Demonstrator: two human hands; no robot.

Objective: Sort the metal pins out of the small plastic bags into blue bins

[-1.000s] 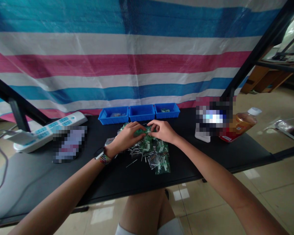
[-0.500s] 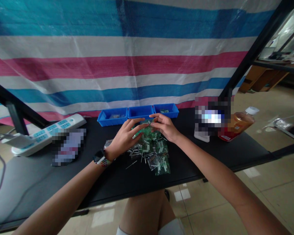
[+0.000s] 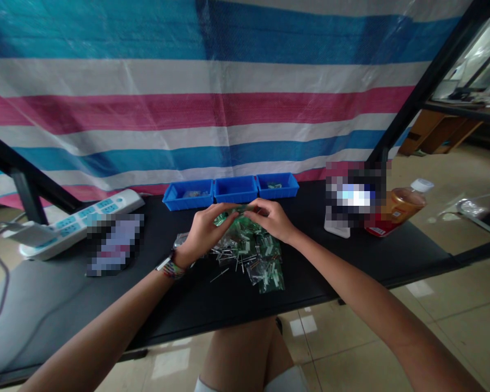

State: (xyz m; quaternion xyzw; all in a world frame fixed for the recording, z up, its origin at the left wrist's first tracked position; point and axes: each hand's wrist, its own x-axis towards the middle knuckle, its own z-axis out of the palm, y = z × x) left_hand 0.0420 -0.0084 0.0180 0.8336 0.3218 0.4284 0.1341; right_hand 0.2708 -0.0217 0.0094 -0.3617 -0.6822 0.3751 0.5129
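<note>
My left hand point(image 3: 206, 228) and my right hand point(image 3: 274, 219) meet above a heap of small packets. Between their fingertips they pinch a small green plastic bag point(image 3: 242, 208), thumbs on the near side. Fingers cover much of it, and its contents cannot be made out. Below lies the pile of green bags point(image 3: 271, 247) with pale, rod-like pieces inside. Thin metal pins point(image 3: 224, 252) stick out at the pile's left, and one loose pin point(image 3: 219, 275) rests nearer the front edge. A clear bag point(image 3: 181, 239) sits partly behind my left wrist.
Three blue bins stand in a row behind the pile: the left bin point(image 3: 188, 202) and right bin point(image 3: 277, 191) hold small packets. A power strip point(image 3: 84, 220) and blurred item point(image 3: 116, 245) lie left. A bottle point(image 3: 400, 207) and white device point(image 3: 337, 224) stand right.
My fingers, spread apart over the heap before, have closed together on the green bag. Both hands have come a little lower and nearer each other. The pile looks much the same.
</note>
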